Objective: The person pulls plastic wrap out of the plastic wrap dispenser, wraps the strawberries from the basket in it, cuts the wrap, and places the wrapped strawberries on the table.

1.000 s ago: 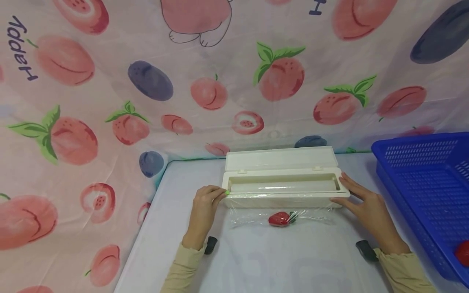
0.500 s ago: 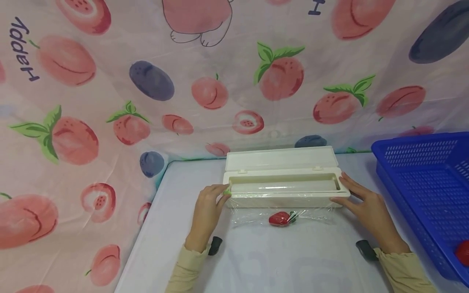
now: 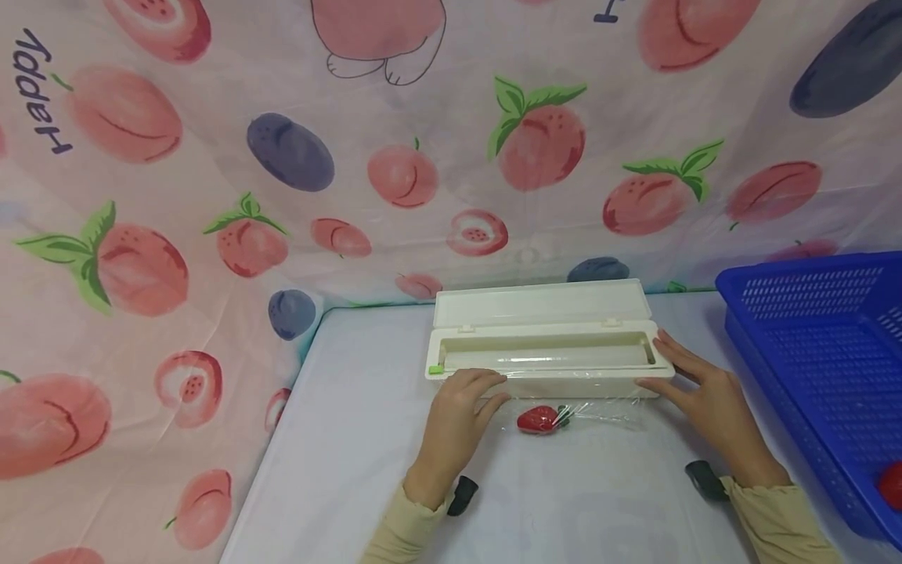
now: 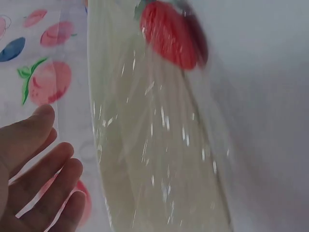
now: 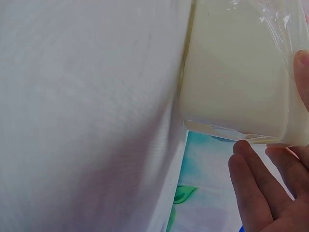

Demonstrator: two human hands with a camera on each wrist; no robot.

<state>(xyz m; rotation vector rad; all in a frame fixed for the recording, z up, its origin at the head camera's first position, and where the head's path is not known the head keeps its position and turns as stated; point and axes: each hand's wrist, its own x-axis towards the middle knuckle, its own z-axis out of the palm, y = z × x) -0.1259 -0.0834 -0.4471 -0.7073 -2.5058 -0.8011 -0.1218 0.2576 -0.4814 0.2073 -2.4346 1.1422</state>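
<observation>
The left hand lies with relaxed, nearly straight fingers at the front wall of the cling-film dispenser, over the left part of the film sheet; whether the fingertips press the film or only touch it cannot be told, and it grasps nothing that shows. The right hand is released too, its straight fingers resting against the right end of the dispenser, steadying it.

Judging from how things lie, the job looks partly done. The dispenser's lid is already folded back, a length of film is drawn out over the front edge and down onto the white table, and 1 strawberry sits on that film just in front of the box. The film appears joined to the roll, so cutting it free with the green slider at the left end of the track is probably not yet done, and the berry is not yet wrapped.

The strawberry is small, red and glossy, with a green stalk pointing right, lying on its side between the 2 hands. The film is clear, crinkled and catches the light. A blue basket stands at the right, holding 1 more red fruit.
</observation>
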